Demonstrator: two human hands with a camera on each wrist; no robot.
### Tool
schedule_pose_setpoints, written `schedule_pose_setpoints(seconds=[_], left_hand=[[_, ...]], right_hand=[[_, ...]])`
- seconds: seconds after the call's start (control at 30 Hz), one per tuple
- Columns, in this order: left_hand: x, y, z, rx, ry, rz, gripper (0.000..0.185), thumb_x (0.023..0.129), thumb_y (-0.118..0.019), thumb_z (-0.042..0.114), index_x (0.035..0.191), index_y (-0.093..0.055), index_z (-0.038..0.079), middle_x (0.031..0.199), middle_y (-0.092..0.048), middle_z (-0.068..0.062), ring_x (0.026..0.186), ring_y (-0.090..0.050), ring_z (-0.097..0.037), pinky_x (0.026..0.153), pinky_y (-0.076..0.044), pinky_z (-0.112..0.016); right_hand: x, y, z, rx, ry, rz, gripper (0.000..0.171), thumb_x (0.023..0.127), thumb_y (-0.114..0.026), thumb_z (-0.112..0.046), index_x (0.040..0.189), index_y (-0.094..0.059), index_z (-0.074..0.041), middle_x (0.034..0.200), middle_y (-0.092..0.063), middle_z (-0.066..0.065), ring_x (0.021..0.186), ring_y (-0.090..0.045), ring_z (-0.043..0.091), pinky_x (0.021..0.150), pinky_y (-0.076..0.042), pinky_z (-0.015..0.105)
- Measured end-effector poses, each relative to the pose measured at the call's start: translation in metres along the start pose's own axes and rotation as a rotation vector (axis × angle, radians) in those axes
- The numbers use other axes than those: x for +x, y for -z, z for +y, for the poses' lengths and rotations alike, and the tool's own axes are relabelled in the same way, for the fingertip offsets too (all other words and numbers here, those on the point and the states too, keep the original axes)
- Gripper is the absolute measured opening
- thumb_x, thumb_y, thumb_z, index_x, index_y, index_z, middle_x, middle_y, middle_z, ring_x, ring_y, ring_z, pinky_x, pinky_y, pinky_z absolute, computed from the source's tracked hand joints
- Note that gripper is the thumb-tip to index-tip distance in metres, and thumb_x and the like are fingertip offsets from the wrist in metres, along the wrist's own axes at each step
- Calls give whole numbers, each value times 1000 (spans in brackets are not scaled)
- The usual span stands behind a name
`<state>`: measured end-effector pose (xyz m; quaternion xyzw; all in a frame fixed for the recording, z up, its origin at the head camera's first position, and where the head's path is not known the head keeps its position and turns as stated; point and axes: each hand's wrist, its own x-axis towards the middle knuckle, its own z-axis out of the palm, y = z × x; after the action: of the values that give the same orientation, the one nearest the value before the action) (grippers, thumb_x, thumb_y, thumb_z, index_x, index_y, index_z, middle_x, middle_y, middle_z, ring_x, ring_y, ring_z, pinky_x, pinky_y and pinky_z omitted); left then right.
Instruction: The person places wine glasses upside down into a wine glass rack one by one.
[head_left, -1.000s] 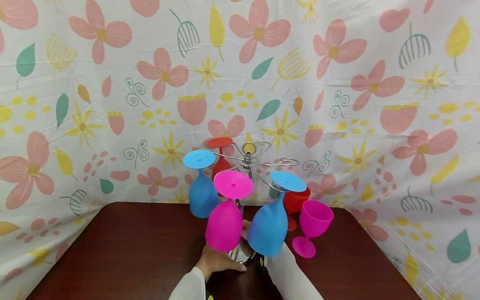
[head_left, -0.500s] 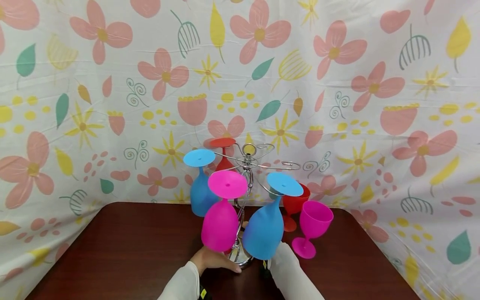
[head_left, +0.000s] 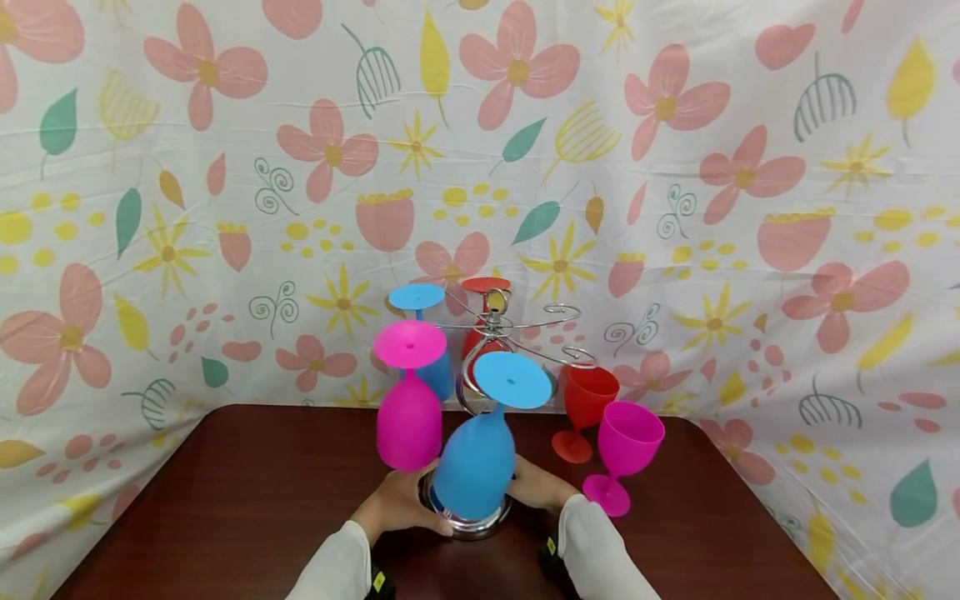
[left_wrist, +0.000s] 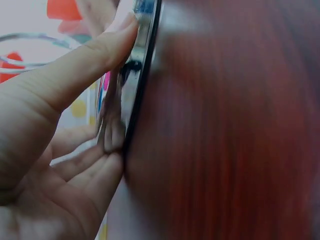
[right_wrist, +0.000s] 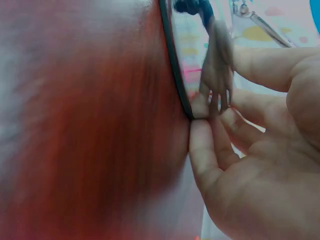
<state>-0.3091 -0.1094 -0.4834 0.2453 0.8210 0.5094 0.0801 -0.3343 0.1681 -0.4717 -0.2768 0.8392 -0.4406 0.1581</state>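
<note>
A chrome wine glass rack (head_left: 474, 525) with a round mirrored base stands before me in the head view. Upside down from its curled wire arms hang a near blue goblet (head_left: 474, 471), a pink goblet (head_left: 409, 421), a farther blue goblet (head_left: 417, 297) and a red goblet (head_left: 486, 285). My left hand (head_left: 397, 500) grips the base's left side, thumb at the near rim. On the opposite side my right hand (head_left: 540, 485) holds the base, its fingertips at the black-edged rim (right_wrist: 176, 75) in the right wrist view. Two wire arms on the right carry no goblet.
To the right of the rack, a red goblet (head_left: 588, 400) and a pink goblet (head_left: 628, 442) stand upright on the dark wood table (head_left: 247, 500). A flower-patterned cloth (head_left: 225, 208) hangs behind the table's back edge.
The rack has turned clockwise as seen from above: the near blue and pink goblets moved left, the back red one right. My right hand shifted from behind the near blue goblet to the base's right side.
</note>
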Motion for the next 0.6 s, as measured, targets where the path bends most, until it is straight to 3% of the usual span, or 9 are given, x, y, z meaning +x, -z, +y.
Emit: schedule_pose_setpoints(seconds=[0.1,0.23,0.4,0.5,0.6], left_hand=[[-4,7,-2,54,45,8,94,64,-93,33,142,-49,6,133,-57,-9,122,-52,-36,95,-47,-54],[-6,12,-4,108,15,25,82,63,-93,32,133,-58,9,117,-66,-3,109,-61,-32,88,-50,-54],[-9,18,-10,158,41,64,80,64,-92,38,130,-58,5,110,-68,-3,102,-64,-30,86,-51,-54],[-10,20,-13,138,76,87,82,64,-92,37,130,-57,3,110,-68,-4,102,-64,-29,85,-52,-53],[-11,20,-14,113,80,91,82,63,-93,35,129,-57,3,112,-67,-6,103,-63,-30,86,-51,-54]], right_hand=[[-5,1,-3,-68,-1,9,57,103,-52,-27,149,-34,0,132,-45,18,126,-39,36,103,-35,58],[-12,-3,-9,-93,-59,44,60,102,-53,-17,149,-27,8,120,-46,18,116,-40,33,98,-37,52],[-19,-9,-15,-133,-72,91,63,100,-57,-18,147,-29,11,123,-47,19,115,-41,32,99,-38,53],[-23,-11,-16,-138,-90,98,64,99,-58,-21,148,-30,9,133,-44,22,121,-42,34,103,-35,57],[-24,-11,-16,-151,-97,96,63,99,-58,-23,148,-31,8,132,-44,21,120,-43,34,102,-36,58]])
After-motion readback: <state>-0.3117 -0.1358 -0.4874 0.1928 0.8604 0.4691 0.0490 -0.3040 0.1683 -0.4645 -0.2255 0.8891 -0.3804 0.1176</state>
